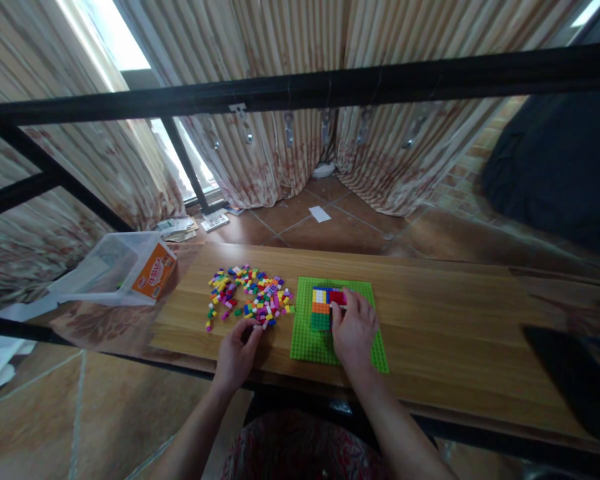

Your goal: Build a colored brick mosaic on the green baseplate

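A green studded baseplate [305, 347] lies on the wooden table. On it sits a flat patch of toy bricks [321, 321] in white, yellow, orange, green and blue rows. My right hand [355, 327] is over the right side of this patch, thumb and forefinger closed around a red toy brick [336, 297]; the palm hides part of the patch. My left hand [237, 350] is at the near edge of a loose pile of small coloured bricks [263, 293]. Its thumb and forefinger are pinched together, and what lies between them is too small to make out.
The wooden table [445, 320] extends to the right, with a dark flat object [570, 373] at its right end. A clear plastic bin [115, 267] with an orange label stands left. Beyond the table are a black metal rail [300, 87], striped curtains [280, 40] and papers on the floor.
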Available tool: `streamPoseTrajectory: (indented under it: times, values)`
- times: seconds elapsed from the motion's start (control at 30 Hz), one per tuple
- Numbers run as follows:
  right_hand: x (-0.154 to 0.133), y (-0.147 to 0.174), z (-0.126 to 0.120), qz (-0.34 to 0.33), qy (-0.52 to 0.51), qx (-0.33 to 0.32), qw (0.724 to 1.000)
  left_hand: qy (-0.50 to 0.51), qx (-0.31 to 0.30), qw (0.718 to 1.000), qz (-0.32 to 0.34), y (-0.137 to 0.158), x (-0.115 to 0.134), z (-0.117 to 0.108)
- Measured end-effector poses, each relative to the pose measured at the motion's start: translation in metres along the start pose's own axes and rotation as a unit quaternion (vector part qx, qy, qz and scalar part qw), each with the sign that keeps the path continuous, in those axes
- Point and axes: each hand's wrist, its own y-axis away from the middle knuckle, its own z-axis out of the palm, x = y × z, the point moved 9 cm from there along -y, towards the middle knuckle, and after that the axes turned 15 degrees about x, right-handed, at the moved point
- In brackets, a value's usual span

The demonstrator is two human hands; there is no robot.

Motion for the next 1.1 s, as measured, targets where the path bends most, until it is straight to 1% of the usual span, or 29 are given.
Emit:
streamPoseTrajectory:
  times: [0.1,0.2,0.27,0.33,0.4,0.47,0.53,0.63,0.73,0.83,0.9,1.0,1.1]
  values:
    - [0.002,-0.001,0.003,0.015,-0.025,-0.009,1.0,0.042,0.003,0.999,-0.017,-0.001,-0.002,-0.001]
    - [0.014,-0.006,0.001,0.062,-0.089,-0.012,0.994,0.105,0.005,0.991,-0.08,0.001,-0.005,-0.003]
    - [0.026,-0.011,-0.008,0.105,-0.139,0.007,0.985,0.145,0.003,0.981,-0.129,0.007,-0.005,-0.003]
    - [0.038,-0.013,-0.021,0.143,-0.178,0.031,0.973,0.183,-0.008,0.969,-0.169,0.016,-0.002,0.001]
    - [0.043,-0.011,-0.036,0.162,-0.207,0.035,0.964,0.222,-0.021,0.954,-0.202,0.028,0.005,0.008]
    - [0.038,-0.003,-0.048,0.16,-0.238,0.012,0.958,0.261,-0.039,0.936,-0.235,0.042,0.011,0.02]
    - [0.025,0.011,-0.058,0.15,-0.276,-0.03,0.949,0.293,-0.066,0.915,-0.269,0.057,0.019,0.034]
    - [0.002,0.036,-0.066,0.141,-0.311,-0.104,0.934,0.325,-0.107,0.886,-0.312,0.079,0.031,0.053]
    - [-0.014,0.057,-0.069,0.148,-0.325,-0.155,0.921,0.347,-0.132,0.862,-0.345,0.094,0.041,0.066]
    - [-0.027,0.066,-0.071,0.148,-0.344,-0.19,0.908,0.371,-0.144,0.841,-0.367,0.104,0.05,0.073]
    - [-0.03,0.067,-0.071,0.156,-0.345,-0.2,0.904,0.378,-0.148,0.837,-0.367,0.107,0.055,0.074]
    - [-0.027,0.065,-0.07,0.178,-0.331,-0.199,0.905,0.373,-0.151,0.844,-0.353,0.109,0.061,0.073]
    - [-0.021,0.062,-0.07,0.206,-0.327,-0.19,0.903,0.354,-0.162,0.858,-0.335,0.11,0.066,0.072]
